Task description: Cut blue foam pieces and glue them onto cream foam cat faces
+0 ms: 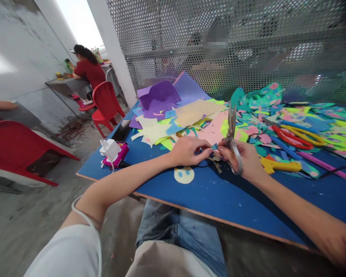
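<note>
My left hand [190,151] pinches a small blue foam piece [214,146] between thumb and finger, low over the table. Close beside it, my right hand [246,157] has scissors [232,125] in its grip, blades pointing up and away from the piece. The right fingertips come up to the blue piece; whether they also pinch it I cannot tell. Just below the left hand lies a round cream cutout [184,176] with two small blue shapes on it. Small scraps [217,166] lie under the hands.
Foam sheets and scraps [200,111] pile along the back of the blue table [219,200]. To the right lie red-handled scissors [292,138] and a yellow glue gun [282,166]. A white plug [110,148] and phone [122,130] sit left. A person [89,71] sits beyond red chairs [106,102].
</note>
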The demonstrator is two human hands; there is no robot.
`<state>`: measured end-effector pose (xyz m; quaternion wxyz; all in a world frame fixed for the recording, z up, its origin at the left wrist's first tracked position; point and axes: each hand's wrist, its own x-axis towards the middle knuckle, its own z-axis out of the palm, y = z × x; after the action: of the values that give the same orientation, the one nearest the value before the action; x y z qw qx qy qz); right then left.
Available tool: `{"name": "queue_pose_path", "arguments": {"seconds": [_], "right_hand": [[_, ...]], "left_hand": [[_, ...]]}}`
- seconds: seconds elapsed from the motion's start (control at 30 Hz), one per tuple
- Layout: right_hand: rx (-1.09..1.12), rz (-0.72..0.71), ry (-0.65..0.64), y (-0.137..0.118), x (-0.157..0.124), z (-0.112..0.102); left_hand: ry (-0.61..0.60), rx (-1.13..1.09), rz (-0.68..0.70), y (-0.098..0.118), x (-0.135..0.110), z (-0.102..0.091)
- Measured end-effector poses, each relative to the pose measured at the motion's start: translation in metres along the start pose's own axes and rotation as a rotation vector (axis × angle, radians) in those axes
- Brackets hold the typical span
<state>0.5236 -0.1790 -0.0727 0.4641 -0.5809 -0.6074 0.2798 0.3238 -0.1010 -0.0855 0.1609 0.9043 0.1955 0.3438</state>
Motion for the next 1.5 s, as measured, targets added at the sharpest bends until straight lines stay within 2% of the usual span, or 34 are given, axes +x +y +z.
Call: {"name": "queue_pose_path", "arguments": {"seconds": [0.13,0.2,0.33,0.47,0.57,0.67,0.97,1.2,1.5], "right_hand": [[0.003,-0.021,0.003,0.003,-0.001,0.003],[0.011,-0.040,-0.024,0.005,-0.001,0.003],[0.067,-0.087,-0.136,0.005,0.002,-0.001],[-0.063,-0.073,-0.183,-0.002,0.003,-0.005],[-0.134,-0.065,-0.214,-0.007,0.001,-0.006],[-0.113,-0.063,-0.274,-0.007,-0.003,-0.003],[-0.048,-0.091,-0.370,-0.010,-0.015,0.007],[-0.045,-0.146,-0.340,-0.007,-0.015,0.010],[-0.047,-0.176,-0.365,-0.008,-0.015,0.010]], "left_hand": [[-0.062,-0.046,-0.053,0.006,-0.001,0.002],[-0.041,-0.144,-0.117,0.007,0.000,0.002],[0.120,-0.377,-0.240,0.005,0.002,0.001],[0.291,-0.520,-0.325,0.003,0.003,0.001],[0.366,-0.525,-0.315,0.005,0.003,0.002],[0.400,-0.430,-0.261,0.009,0.001,0.001],[0.410,-0.308,-0.238,0.019,0.000,0.002],[0.375,-0.372,-0.228,0.022,-0.001,0.007],[0.378,-0.411,-0.199,0.022,-0.003,0.007]]}}
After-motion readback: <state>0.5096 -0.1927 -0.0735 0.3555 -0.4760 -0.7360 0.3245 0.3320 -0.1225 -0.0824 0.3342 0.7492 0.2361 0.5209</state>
